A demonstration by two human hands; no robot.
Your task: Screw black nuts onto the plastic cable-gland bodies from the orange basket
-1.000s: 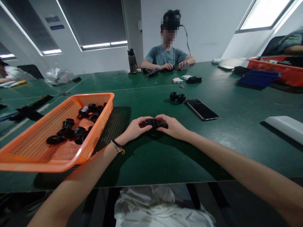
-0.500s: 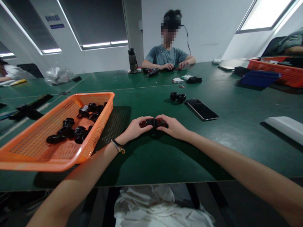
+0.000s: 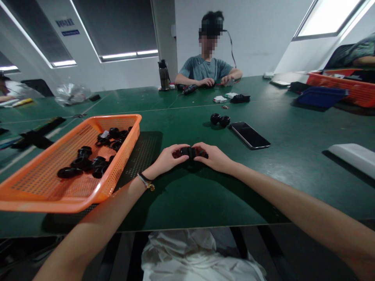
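Note:
Between my two hands is a black plastic part (image 3: 191,153), held just above the green table (image 3: 187,203). My left hand (image 3: 170,158) grips its left end between thumb and fingers. On the other end, my right hand (image 3: 215,157) is closed the same way. My fingers hide much of the part, so its full shape cannot be made out. To the left, an orange perforated basket (image 3: 117,183) holds several black rounded parts (image 3: 83,160). Beyond my right hand lies another black part (image 3: 220,120) with two round ends.
A phone (image 3: 250,135) lies right of my hands. Farther right are a white object (image 3: 354,158), a blue bin (image 3: 320,96) and a red basket (image 3: 351,88). Across the table sits a person (image 3: 208,70) handling small items, near a dark bottle (image 3: 164,75).

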